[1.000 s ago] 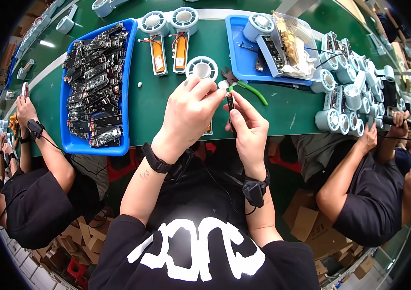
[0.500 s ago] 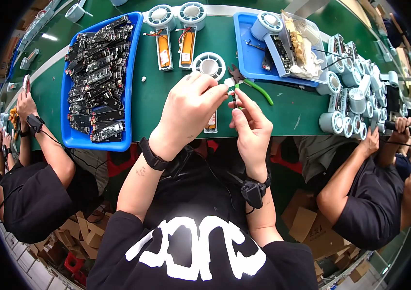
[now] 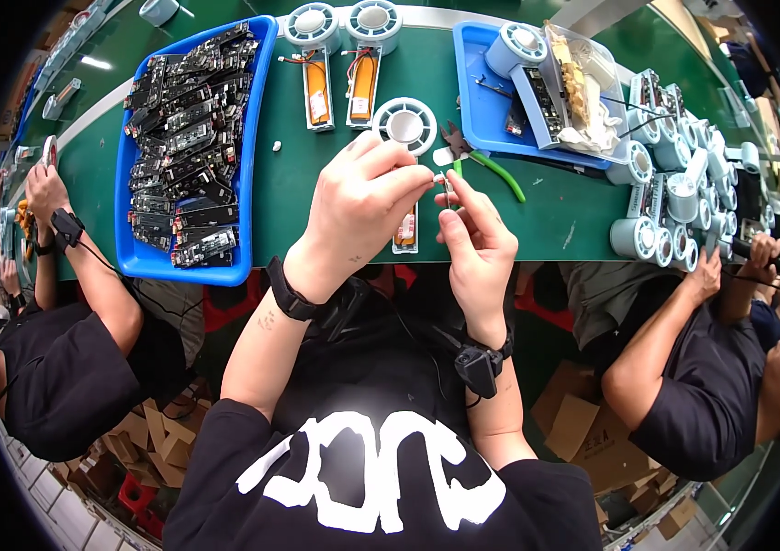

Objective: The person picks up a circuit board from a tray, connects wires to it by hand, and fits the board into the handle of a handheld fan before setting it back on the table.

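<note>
My left hand [image 3: 358, 207] is closed in a pinch, its thumb and finger meeting at a small whitish piece [image 3: 438, 176] too small to name. Facing it, my right hand [image 3: 479, 241] grips a narrow circuit board [image 3: 448, 195] between thumb and fingers, seen nearly edge-on. The two sets of fingertips almost touch. Beneath them a light-blue handheld fan [image 3: 405, 126] lies on the green table; my hands hide the middle of its body, and its lower end with a battery [image 3: 405, 230] shows between my wrists. Green-handled cutters [image 3: 495, 174] lie just beyond my right fingers.
At the left stands a blue tray [image 3: 245, 184] heaped with circuit boards [image 3: 190, 138]. Two opened fans [image 3: 319, 87] with orange batteries lie farther back. Another blue tray [image 3: 477, 119] holds a fan and a clear box [image 3: 587, 83]. Several fans [image 3: 674, 193] crowd the right; co-workers sit on both sides.
The table's contents appear shifted slightly in the picture. My hands keep nearly the same pose, with the fingertips still close together at the circuit board.
</note>
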Available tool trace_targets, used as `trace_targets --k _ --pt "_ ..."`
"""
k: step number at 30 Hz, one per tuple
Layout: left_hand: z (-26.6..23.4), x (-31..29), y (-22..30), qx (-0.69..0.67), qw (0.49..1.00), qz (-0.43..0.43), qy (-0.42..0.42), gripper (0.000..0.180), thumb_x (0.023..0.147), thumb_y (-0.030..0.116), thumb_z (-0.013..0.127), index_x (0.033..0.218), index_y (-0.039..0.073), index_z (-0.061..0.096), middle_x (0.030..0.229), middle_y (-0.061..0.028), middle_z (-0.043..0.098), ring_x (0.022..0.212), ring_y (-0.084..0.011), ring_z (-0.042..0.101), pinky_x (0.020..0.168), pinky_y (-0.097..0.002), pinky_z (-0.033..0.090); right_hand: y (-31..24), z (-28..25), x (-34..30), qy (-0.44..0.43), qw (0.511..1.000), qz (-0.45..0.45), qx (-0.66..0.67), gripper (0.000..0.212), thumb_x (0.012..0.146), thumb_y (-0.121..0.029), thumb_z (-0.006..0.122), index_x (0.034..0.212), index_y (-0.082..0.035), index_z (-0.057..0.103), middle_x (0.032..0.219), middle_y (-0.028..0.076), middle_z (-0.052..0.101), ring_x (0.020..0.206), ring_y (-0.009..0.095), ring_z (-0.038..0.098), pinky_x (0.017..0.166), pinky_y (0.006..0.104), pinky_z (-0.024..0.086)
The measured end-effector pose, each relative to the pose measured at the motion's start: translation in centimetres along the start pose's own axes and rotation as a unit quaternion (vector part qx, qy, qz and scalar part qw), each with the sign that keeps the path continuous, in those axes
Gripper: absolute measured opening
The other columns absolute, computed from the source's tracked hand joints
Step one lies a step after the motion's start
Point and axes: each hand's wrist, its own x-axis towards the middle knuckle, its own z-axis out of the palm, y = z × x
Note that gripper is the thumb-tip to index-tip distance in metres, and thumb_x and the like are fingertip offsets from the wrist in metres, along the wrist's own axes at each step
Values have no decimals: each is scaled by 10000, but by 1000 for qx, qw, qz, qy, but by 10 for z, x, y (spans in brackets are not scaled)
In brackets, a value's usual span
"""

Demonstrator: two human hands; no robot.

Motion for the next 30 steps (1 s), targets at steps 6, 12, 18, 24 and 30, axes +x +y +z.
trace_targets --k 6,12,18,24,30 --pt "-2 -1 -6 15 999 48 12 191 689 40 781 866 73 719 836 -11 622 769 -214 597 667 -346 524 8 3 -2 -4 999 -41 -15 417 970 51 631 1383 -10 629 1199 99 664 905 92 617 759 228 539" --pt "-3 -4 -9 20 997 73 31 242 651 40 770 883 66 710 832 -13 619 747 -216 594 667 -342 528 9 5 -5 3 997 -62 -47 452 938 100 650 1377 -5 629 1212 100 659 930 111 636 821 250 552" --pt "-2 -6 -13 -17 996 77 47 271 645 24 782 905 56 714 838 -24 626 732 -220 598 652 -336 531 15 6 -7 3 997 -64 -31 457 921 109 672 1364 2 634 1216 105 658 930 121 645 827 257 556" --pt "-3 -7 -16 -46 996 65 42 303 648 -5 806 933 44 718 850 -37 630 743 -230 613 650 -339 537 12 7 -3 -2 994 -96 -57 485 889 108 713 1357 0 642 1208 117 662 924 130 647 822 252 551" --pt "-1 -8 -21 -68 994 61 55 298 631 -35 858 913 23 778 809 -65 646 650 -223 602 564 -307 500 9 13 0 24 991 -106 -82 493 821 60 797 1298 4 688 1095 131 705 850 158 654 737 269 554"
